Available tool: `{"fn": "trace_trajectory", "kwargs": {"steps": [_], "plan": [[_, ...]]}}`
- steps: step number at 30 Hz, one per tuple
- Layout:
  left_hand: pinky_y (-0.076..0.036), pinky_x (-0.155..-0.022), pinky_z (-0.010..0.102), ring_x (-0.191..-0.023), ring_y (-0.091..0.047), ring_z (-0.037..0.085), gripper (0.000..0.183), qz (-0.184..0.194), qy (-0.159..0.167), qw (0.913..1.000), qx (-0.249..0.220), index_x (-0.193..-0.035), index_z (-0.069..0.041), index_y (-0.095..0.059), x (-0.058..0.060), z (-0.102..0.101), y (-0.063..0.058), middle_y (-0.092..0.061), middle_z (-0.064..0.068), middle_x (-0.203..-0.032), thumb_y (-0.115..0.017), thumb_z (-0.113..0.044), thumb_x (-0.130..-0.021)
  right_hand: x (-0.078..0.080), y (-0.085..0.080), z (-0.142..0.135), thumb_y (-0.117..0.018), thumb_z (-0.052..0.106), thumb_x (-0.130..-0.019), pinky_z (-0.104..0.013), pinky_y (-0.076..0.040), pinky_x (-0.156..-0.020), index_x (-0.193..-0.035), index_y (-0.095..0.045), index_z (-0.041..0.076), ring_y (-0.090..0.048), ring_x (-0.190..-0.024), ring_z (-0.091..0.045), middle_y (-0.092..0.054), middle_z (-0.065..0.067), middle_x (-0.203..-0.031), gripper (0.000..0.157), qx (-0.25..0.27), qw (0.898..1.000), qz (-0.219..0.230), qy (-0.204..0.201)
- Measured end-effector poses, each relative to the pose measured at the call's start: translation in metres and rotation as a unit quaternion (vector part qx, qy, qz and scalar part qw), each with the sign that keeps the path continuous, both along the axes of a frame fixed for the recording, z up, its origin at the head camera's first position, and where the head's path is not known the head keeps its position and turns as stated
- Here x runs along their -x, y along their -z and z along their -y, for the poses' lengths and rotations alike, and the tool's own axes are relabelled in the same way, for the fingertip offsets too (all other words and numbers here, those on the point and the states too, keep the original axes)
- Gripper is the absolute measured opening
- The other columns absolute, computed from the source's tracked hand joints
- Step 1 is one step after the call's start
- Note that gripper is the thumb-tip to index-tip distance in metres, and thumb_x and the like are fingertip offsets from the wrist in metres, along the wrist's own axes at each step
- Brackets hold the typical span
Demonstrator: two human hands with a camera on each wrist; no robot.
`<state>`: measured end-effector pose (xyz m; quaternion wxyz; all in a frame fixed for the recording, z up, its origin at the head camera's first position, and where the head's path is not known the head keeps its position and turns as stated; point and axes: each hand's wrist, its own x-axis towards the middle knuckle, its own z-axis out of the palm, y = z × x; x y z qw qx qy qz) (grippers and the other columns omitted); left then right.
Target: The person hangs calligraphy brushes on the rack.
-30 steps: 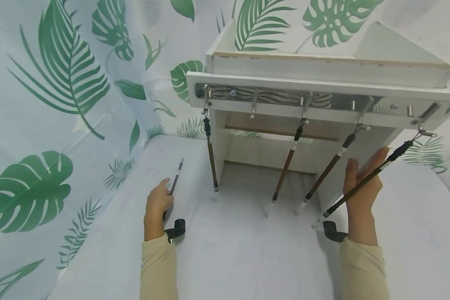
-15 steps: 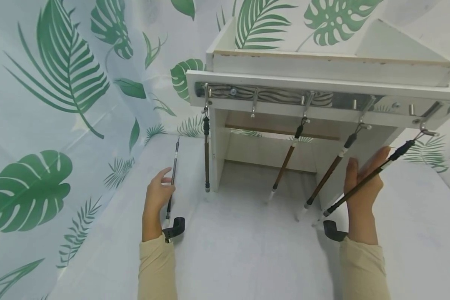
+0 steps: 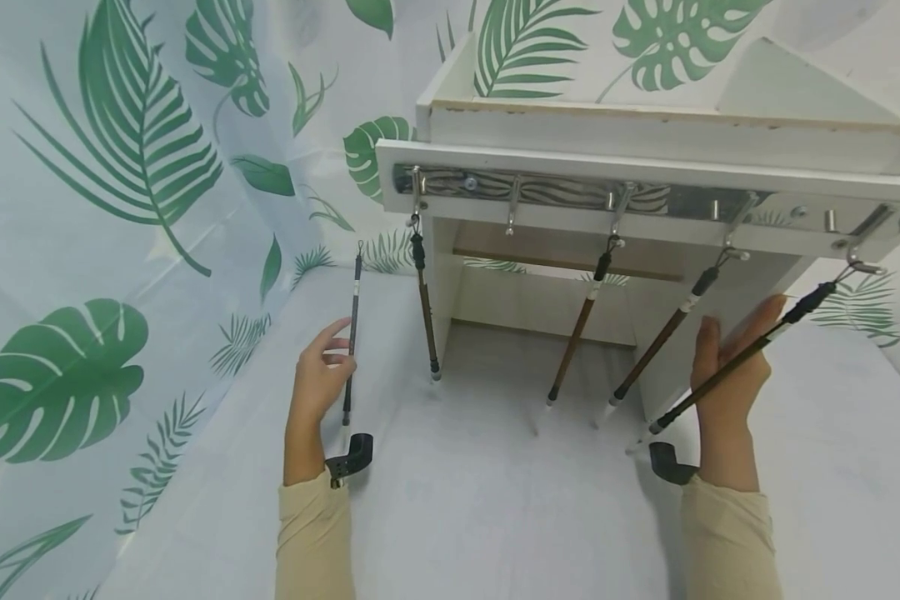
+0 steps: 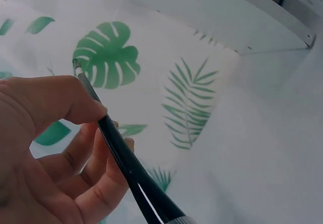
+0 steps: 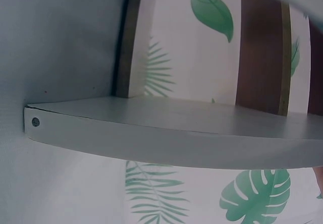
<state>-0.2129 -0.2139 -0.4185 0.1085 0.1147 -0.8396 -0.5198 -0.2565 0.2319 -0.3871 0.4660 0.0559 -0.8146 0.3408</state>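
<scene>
My left hand (image 3: 321, 377) pinches a dark calligraphy brush (image 3: 354, 325) between thumb and fingers. The brush stands nearly upright, its hanging loop at the top and pale tip at the bottom. In the left wrist view, the thumb presses on the thin dark handle (image 4: 113, 138). To its right stands a white rack (image 3: 547, 133) with a metal hook strip (image 3: 555, 192). My right hand (image 3: 731, 383) holds the rack's right side panel (image 3: 663, 333), partly behind the rightmost hanging brush (image 3: 750, 358). Only a bit of finger shows in the right wrist view.
More brushes hang by loops: one at the left end (image 3: 426, 312), others (image 3: 581, 329) towards the right. The second hook (image 3: 513, 208) from the left bears nothing. A leaf-printed cloth (image 3: 105, 250) covers the surroundings. The panel's rounded edge (image 5: 151, 146) crosses the right wrist view.
My left hand has risen slightly with its brush, which now stands higher and more upright. The leftmost hanging brush has swung a little. The right hand stays on the rack.
</scene>
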Motion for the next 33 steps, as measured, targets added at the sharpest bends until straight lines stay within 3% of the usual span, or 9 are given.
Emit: {"fn": "trace_trajectory", "kwargs": {"steps": [7,13,17,26,33], "plan": [[-0.053,-0.079,0.039,-0.101,-0.057,0.027,0.056,-0.056,0.013,0.9983,-0.012,-0.133,-0.024,-0.047,-0.006,-0.005,-0.014,-0.058,0.013,-0.113,-0.052,-0.002,-0.082,0.000,0.001,0.000,-0.043,0.024,-0.095,-0.063,-0.039,-0.092,-0.144,-0.010,0.020,-0.054,-0.104,-0.050,-0.052,-0.034,-0.119,0.060,0.003,1.000,-0.003,-0.004],[-0.052,-0.073,0.021,-0.095,-0.056,0.019,0.054,-0.115,0.033,0.9925,-0.024,-0.132,-0.023,-0.048,-0.012,-0.010,-0.027,-0.057,0.011,-0.110,-0.052,-0.001,-0.083,0.001,0.002,-0.001,-0.044,0.025,-0.095,-0.064,-0.040,-0.092,-0.144,-0.011,0.030,-0.054,-0.104,-0.050,-0.053,-0.034,-0.119,0.059,0.006,1.000,-0.007,-0.005],[-0.050,-0.068,0.013,-0.092,-0.055,0.016,0.055,-0.137,0.042,0.9892,-0.030,-0.132,-0.024,-0.048,-0.017,-0.012,-0.034,-0.056,0.010,-0.105,-0.054,0.000,-0.083,0.001,0.001,-0.001,-0.043,0.025,-0.095,-0.064,-0.041,-0.090,-0.144,-0.011,0.031,-0.055,-0.103,-0.050,-0.053,-0.034,-0.118,0.059,0.002,1.000,-0.009,-0.006],[-0.051,-0.070,0.015,-0.085,-0.055,0.010,0.056,-0.183,0.071,0.9804,-0.020,-0.131,-0.022,-0.049,-0.027,-0.017,-0.047,-0.056,0.010,-0.099,-0.060,0.002,-0.082,0.002,0.001,-0.002,-0.042,0.026,-0.095,-0.063,-0.041,-0.091,-0.144,-0.008,0.033,-0.054,-0.104,-0.050,-0.052,-0.034,-0.119,0.060,-0.004,1.000,-0.003,-0.005],[-0.053,-0.073,0.017,-0.083,-0.054,0.008,0.056,-0.216,0.120,0.9689,0.005,-0.130,-0.016,-0.050,-0.031,-0.022,-0.053,-0.056,0.010,-0.097,-0.060,0.007,-0.079,0.001,0.002,-0.001,-0.043,0.026,-0.095,-0.064,-0.040,-0.091,-0.144,-0.010,0.024,-0.054,-0.104,-0.050,-0.052,-0.034,-0.119,0.060,0.005,1.000,0.001,-0.001]]}}
